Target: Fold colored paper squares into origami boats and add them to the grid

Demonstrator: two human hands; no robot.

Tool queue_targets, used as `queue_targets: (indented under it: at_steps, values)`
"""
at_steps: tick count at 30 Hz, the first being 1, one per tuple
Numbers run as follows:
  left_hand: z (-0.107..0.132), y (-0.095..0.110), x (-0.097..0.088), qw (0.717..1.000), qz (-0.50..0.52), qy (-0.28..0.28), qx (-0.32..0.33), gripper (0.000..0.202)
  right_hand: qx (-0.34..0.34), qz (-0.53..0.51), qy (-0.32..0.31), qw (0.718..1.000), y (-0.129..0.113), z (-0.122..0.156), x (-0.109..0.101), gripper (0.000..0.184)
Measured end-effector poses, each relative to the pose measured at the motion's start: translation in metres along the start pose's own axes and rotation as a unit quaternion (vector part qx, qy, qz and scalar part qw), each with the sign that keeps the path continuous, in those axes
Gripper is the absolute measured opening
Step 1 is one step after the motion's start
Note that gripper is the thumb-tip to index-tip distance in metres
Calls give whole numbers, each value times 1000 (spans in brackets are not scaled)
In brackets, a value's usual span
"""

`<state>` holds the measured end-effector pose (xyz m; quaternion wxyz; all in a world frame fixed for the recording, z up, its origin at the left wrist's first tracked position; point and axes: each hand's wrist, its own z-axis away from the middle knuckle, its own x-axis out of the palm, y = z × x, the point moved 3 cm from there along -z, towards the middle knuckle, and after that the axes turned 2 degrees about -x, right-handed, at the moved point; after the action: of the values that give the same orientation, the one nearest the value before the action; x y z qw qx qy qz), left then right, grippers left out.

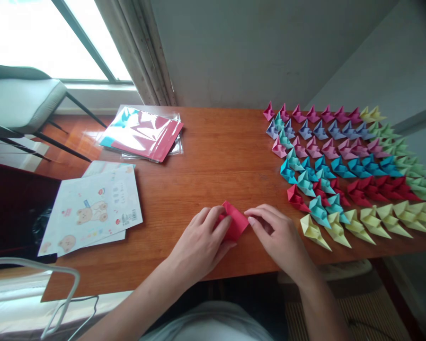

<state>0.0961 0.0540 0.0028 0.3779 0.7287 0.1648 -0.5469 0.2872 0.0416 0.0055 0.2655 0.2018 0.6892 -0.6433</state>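
A folded piece of red origami paper [238,222] lies near the front edge of the table, between my two hands. My left hand [209,237] grips its left part, with the fingers curled over it and the thumb along the near side. At the paper's right corner, the thumb and index finger of my right hand [275,232] pinch together on it. The fingers cover the left part of the paper. Just right of my right hand stand rows of folded paper figures, the closest a pale yellow one [314,231].
More paper figures in red [367,190], blue [341,167], purple [319,130] and green fill the table's right side. Plastic-wrapped colored paper [145,135] lies back left. Bear-printed sheets [99,208] rest at the left edge. A chair [24,102] stands beyond.
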Motion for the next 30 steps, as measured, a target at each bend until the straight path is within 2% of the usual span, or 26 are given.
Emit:
queue_targets:
  at_steps: [5,8,12,16,21,30]
  values:
    - [-1,0,-1,1000,6,-3,-3,33,20,-72,-21,997,-1,2,2,15]
    - [-2,1,-3,1000,17,-6,-10,34,0,-91,-24,996,-2,4,3,22]
    - [-2,1,-7,999,40,-8,-14,37,-69,-43,-18,996,-4,7,4,33]
    - [-3,-2,-10,998,61,-16,-7,27,-124,1,13,992,-6,11,6,32]
    - [-2,-8,-8,997,70,-14,-8,30,-177,52,42,982,-7,13,10,35]
    - [-2,-11,-7,996,90,-22,-16,32,-208,102,13,973,-5,10,14,34]
